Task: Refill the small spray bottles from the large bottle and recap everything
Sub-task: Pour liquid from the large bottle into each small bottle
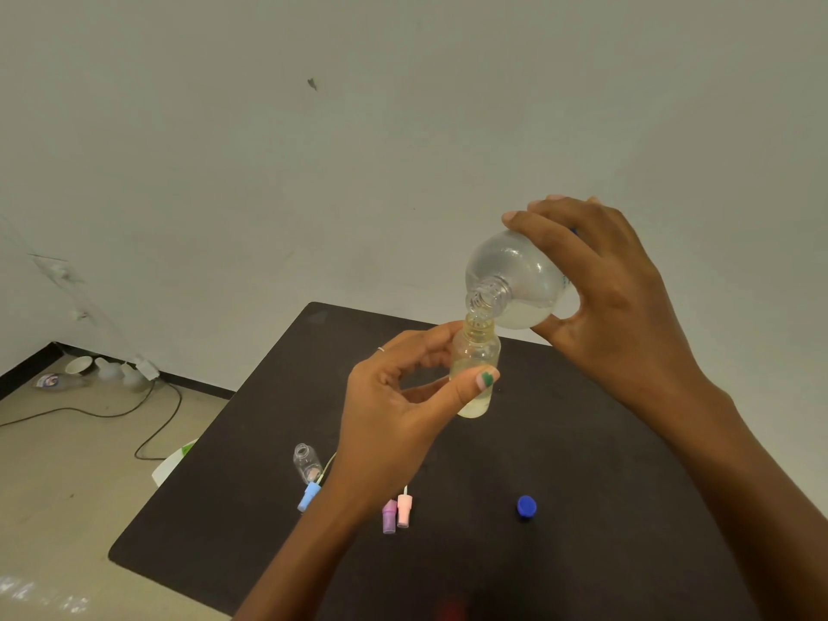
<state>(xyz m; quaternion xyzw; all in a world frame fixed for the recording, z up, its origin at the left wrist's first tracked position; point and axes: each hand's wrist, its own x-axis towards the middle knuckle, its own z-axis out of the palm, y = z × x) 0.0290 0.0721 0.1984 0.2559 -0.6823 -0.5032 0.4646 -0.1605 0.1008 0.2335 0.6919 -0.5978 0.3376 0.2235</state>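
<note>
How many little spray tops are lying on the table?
3. A blue spray top lies beside the empty small bottle; a purple spray top and a pink spray top lie together near the left wrist. The arms may hide more.

The right hand point(614, 298) covers the large bottle's point(515, 280) far body. The left hand point(394, 419) hides the spray tubes behind the blue nozzle point(308, 496), purple nozzle point(389, 516) and pink nozzle point(404, 510). Floor litter point(89, 374) at far left is too blurred to identify.

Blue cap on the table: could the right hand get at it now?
Probably not yet. The way to the blue cap looks free, but the right hand grips the tilted large bottle over the small bottle.
</note>
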